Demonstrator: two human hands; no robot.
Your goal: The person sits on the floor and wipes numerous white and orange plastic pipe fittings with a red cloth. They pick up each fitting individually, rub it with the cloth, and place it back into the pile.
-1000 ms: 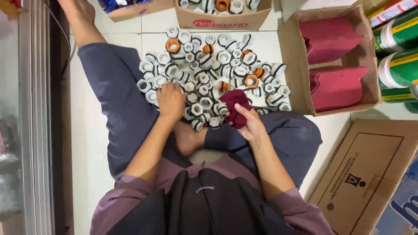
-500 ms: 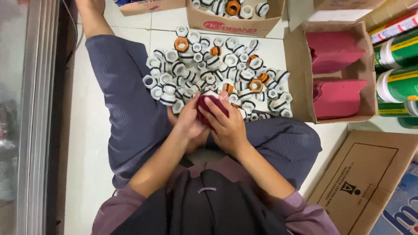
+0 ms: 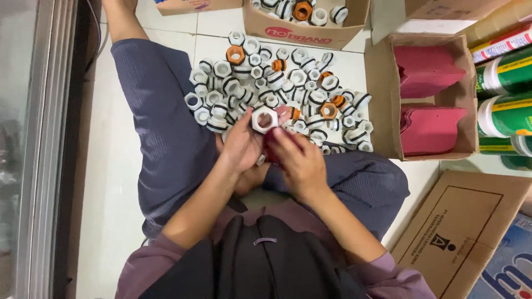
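Our left hand (image 3: 242,147) grips a white hexagonal fitting (image 3: 264,119); our right hand (image 3: 299,160) pinches what seems a dark red piece (image 3: 272,145) against it, fingers closed.

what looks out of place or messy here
Nothing looks damaged. The white fittings lie loose in a heap on the floor tiles, a few orange ones mixed in, while the cardboard box holds more.

Beyond my grip, pile of white and orange fittings (image 3: 277,88) on the tiled floor (image 3: 111,182). Farther up, open carton (image 3: 310,33) with more fittings. Right of my grip, cardboard box (image 3: 382,83) holding maroon pieces (image 3: 429,127); green-labelled cans (image 3: 504,94) beyond. Flat carton (image 3: 465,232) lower right.
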